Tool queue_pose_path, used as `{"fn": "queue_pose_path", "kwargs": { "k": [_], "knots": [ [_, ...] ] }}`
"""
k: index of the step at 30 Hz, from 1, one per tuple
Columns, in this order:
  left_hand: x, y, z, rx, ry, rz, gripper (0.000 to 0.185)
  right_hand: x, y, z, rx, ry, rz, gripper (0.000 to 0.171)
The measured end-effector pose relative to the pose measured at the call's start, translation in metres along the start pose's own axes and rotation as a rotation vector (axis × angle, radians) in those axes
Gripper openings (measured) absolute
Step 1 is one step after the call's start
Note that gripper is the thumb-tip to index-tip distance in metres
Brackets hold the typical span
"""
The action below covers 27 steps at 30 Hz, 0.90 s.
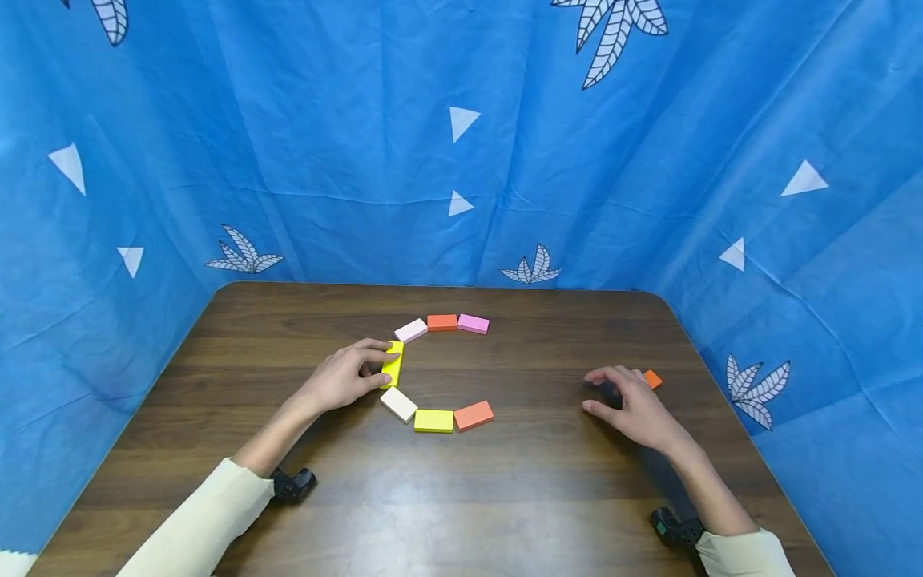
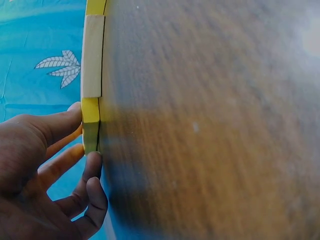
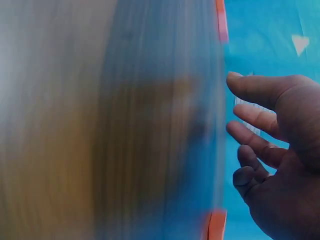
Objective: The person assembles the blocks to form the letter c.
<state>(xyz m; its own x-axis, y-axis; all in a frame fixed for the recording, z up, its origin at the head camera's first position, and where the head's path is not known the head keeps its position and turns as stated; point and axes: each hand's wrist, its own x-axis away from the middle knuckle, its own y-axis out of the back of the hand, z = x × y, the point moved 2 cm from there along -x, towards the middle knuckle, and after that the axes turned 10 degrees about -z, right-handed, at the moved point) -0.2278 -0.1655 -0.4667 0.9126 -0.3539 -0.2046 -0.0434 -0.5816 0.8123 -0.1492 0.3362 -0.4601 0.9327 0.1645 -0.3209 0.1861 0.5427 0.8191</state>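
Observation:
My left hand [image 1: 344, 377] is at a flat yellow block [image 1: 393, 365], its thumb and fingertips pinching the block at the left end of a curved row. In the left wrist view the thumb and fingers meet this yellow block [image 2: 90, 125], beside a cream block [image 2: 93, 55]. A pale pink block [image 1: 411, 330] lies at its far end, and a cream block [image 1: 399, 405] at its near end. Over the right side of the table, my right hand [image 1: 638, 413] holds nothing, thumb and fingers apart. An orange block [image 1: 652, 379] lies just beyond it, partly hidden by the hand.
The row's far arm continues with a red-orange block [image 1: 442, 322] and a pink block [image 1: 473, 324]. Its near arm has another yellow block [image 1: 433, 421] and a coral block [image 1: 473, 415]. Blue patterned cloth [image 1: 346, 160] surrounds the brown wooden table [image 1: 519, 497].

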Motion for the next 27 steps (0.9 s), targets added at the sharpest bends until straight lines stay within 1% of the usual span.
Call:
{"fn": "queue_pose_path", "kwargs": {
  "k": [2, 4, 8, 11, 14, 19, 27],
  "knots": [
    [0.0, 0.0, 0.0, -0.003, -0.004, -0.003, 0.046, 0.001, 0.009, -0.013, 0.006, -0.025, -0.039, 0.038],
    [0.0, 0.0, 0.0, -0.003, -0.009, -0.005, 0.046, 0.002, 0.018, -0.026, 0.008, -0.069, -0.074, 0.038],
    [0.001, 0.0, 0.0, 0.002, -0.006, -0.006, 0.046, 0.005, 0.032, -0.053, 0.022, -0.162, -0.132, 0.046],
    [0.001, 0.0, 0.0, 0.009, 0.001, -0.002, 0.046, 0.01, 0.038, -0.069, 0.044, -0.214, -0.158, 0.049],
    [0.001, 0.0, 0.0, 0.011, 0.002, -0.003, 0.046, 0.014, 0.041, -0.081, 0.046, -0.254, -0.147, 0.05],
    [0.001, 0.001, 0.0, 0.007, -0.005, -0.007, 0.046, 0.015, 0.044, -0.091, 0.038, -0.281, -0.114, 0.049],
    [0.001, 0.002, 0.0, 0.006, -0.006, -0.006, 0.046, 0.01, 0.042, -0.09, 0.043, -0.278, -0.112, 0.041]
  ]
}}
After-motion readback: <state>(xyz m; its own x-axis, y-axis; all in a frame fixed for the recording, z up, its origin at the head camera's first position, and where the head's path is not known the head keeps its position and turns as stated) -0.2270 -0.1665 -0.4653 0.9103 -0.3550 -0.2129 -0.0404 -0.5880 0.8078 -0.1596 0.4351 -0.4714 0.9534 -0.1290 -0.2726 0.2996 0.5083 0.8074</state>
